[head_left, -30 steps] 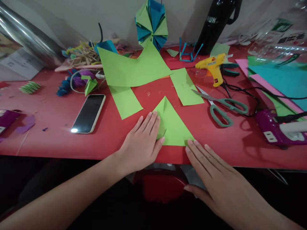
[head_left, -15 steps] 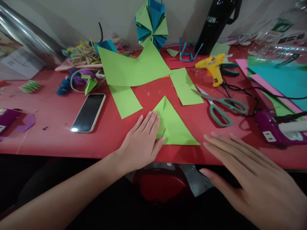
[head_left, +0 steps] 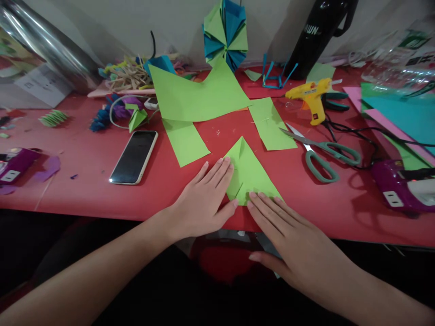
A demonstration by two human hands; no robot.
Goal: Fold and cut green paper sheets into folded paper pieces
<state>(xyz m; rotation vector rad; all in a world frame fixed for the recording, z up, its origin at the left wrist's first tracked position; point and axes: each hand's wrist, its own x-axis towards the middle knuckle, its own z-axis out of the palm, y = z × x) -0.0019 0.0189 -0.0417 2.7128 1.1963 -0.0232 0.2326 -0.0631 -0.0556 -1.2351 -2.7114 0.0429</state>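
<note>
A folded green paper triangle (head_left: 253,172) lies near the front edge of the red table (head_left: 84,199), its tip pointing away from me. My left hand (head_left: 207,197) lies flat over its left side, fingers stretched. The fingertips of my right hand (head_left: 288,231) rest on its lower right part, with the thumb spread off the table edge. Neither hand grips anything. Behind the triangle are a large green sheet (head_left: 200,99) and two smaller green pieces, one on the left (head_left: 185,142) and one on the right (head_left: 272,124).
Left of the hands lies a phone (head_left: 133,157). Open scissors (head_left: 316,147), a yellow glue gun (head_left: 312,97) and a purple power strip (head_left: 403,188) are at the right. A black bottle (head_left: 312,36) and a blue-green paper wheel (head_left: 226,34) stand at the back.
My right hand has moved left and come down onto the paper's lower right part. My left hand stays on the paper. The whole view has shifted slightly.
</note>
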